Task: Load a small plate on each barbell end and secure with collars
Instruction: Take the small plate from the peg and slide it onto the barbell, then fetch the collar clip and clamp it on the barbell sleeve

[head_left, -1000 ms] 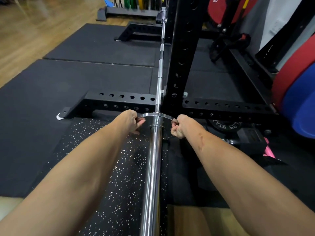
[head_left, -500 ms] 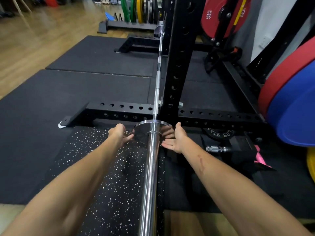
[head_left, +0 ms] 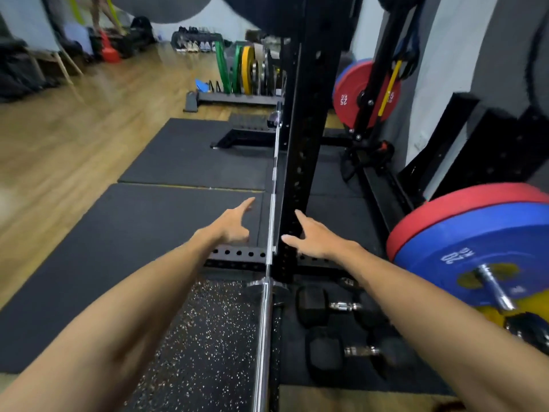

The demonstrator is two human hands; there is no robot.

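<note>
The chrome barbell (head_left: 264, 337) runs away from me down the middle of the view, its sleeve near me and its thin shaft beyond. A small silver plate (head_left: 252, 283) sits on the sleeve against the bar's shoulder, seen nearly edge-on. My left hand (head_left: 234, 224) hovers left of the shaft, past the plate, fingers spread and empty. My right hand (head_left: 312, 236) hovers to the right of the shaft in front of the rack post, fingers apart and empty. Neither hand touches the bar or the plate. No collar is visible on the sleeve.
A black rack upright (head_left: 306, 144) stands just right of the bar. Two black dumbbells (head_left: 335, 306) lie on the mat at right. Red and blue plates (head_left: 475, 233) hang on a peg at far right. A plate storage rack (head_left: 246, 72) stands at the back.
Both hands have let go of the small plate and lifted forward, away from it, with fingers spread. My view has tilted up toward the room.
</note>
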